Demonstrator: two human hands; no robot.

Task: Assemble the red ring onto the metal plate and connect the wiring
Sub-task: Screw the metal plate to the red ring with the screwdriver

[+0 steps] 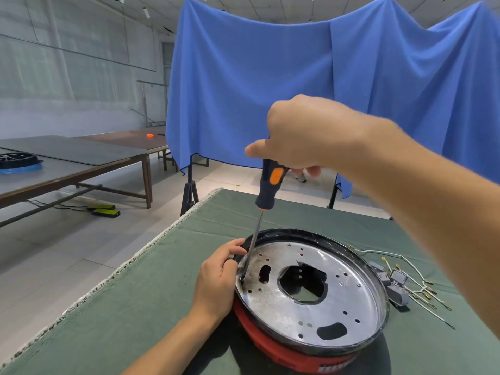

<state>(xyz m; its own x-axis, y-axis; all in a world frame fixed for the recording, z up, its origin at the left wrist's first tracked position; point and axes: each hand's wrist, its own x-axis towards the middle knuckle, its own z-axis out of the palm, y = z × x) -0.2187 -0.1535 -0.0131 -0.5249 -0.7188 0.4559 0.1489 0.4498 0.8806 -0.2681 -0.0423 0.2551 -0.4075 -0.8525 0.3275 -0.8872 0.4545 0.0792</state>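
A round metal plate (349, 301) with several holes lies on top of the red ring (273, 345), which shows under its near edge. My right hand (300, 133) grips the dark blue and orange handle of a screwdriver (267, 190). Its shaft slants down and the tip sits at a hole near the plate's left rim. My left hand (216, 280) holds the plate's left rim, fingers curled over the edge. White wires with small terminals (416, 282) and grey connector blocks (395, 290) lie to the right of the plate.
The work sits on a table covered in green cloth (151, 301), whose left edge runs diagonally. A blue cloth (297, 77) hangs on stands behind it. Long tables (75, 163) stand at the left, one bearing a dark round part (19, 161).
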